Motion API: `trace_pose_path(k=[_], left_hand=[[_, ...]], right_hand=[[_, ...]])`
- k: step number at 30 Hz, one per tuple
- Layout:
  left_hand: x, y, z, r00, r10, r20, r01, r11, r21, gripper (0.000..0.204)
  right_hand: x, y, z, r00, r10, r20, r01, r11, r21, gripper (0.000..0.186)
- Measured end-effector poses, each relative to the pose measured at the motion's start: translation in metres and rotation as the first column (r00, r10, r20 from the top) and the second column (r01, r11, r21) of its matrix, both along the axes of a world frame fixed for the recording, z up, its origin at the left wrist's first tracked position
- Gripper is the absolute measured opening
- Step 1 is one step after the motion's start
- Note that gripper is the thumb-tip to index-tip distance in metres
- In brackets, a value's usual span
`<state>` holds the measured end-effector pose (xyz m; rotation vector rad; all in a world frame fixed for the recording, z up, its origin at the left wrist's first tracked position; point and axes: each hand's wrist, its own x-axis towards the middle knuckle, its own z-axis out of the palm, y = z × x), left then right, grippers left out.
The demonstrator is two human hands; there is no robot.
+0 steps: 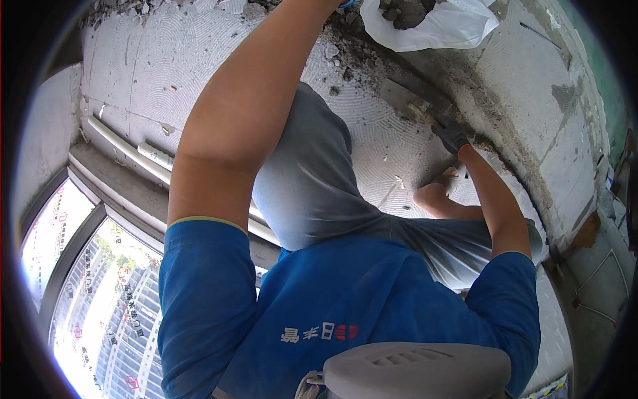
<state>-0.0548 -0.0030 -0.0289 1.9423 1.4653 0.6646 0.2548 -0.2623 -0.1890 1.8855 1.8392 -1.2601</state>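
Note:
My right hand, in a dark grey glove with an orange cuff, is closed round the handle of a flat-bladed trowel. Its broad grey blade lies low over the floor, pointing toward the loose rubble. My left arm stretches up past the top edge; only a bit of blue cuff shows at the wrist, and the hand itself is cut off. Beside that wrist, to its right, a white bag stands open with grey rubble inside.
I squat on a grey floor combed with curved ridges. White pipes run along the left, by a ledge and windows. A rough wall base rises at the right. A cable hangs at the far right.

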Motion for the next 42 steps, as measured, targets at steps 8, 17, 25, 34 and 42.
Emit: trace_pose_path(k=[8, 17, 25, 34, 42], left_hand=[[0.005, 0.018, -0.013, 0.999, 0.033, -0.002, -0.034, 0.998, -0.044, 0.027], [0.013, 0.016, -0.007, 0.997, 0.053, 0.056, -0.050, 0.998, -0.048, 0.028], [0.009, 0.020, -0.015, 0.998, 0.046, 0.040, -0.044, 0.998, -0.055, 0.030], [0.009, 0.024, -0.018, 0.998, 0.037, 0.041, -0.033, 0.996, -0.088, 0.029], [-0.016, 0.027, -0.025, 0.995, 0.047, 0.092, -0.035, 0.991, -0.132, 0.028]], right_hand=[[-0.158, 0.110, -0.099, 0.989, -0.109, -0.100, 0.130, 0.965, 0.227, 0.049], [-0.160, 0.123, -0.108, 0.880, -0.174, -0.442, 0.257, 0.957, 0.134, 0.048], [-0.119, 0.072, 0.015, 0.885, -0.307, -0.351, 0.261, 0.950, -0.171, 0.037], [-0.044, 0.084, 0.172, 0.823, -0.480, -0.304, 0.386, 0.865, -0.322, 0.032], [-0.029, 0.115, 0.183, 0.930, -0.264, -0.256, 0.201, 0.948, -0.249, 0.039]])
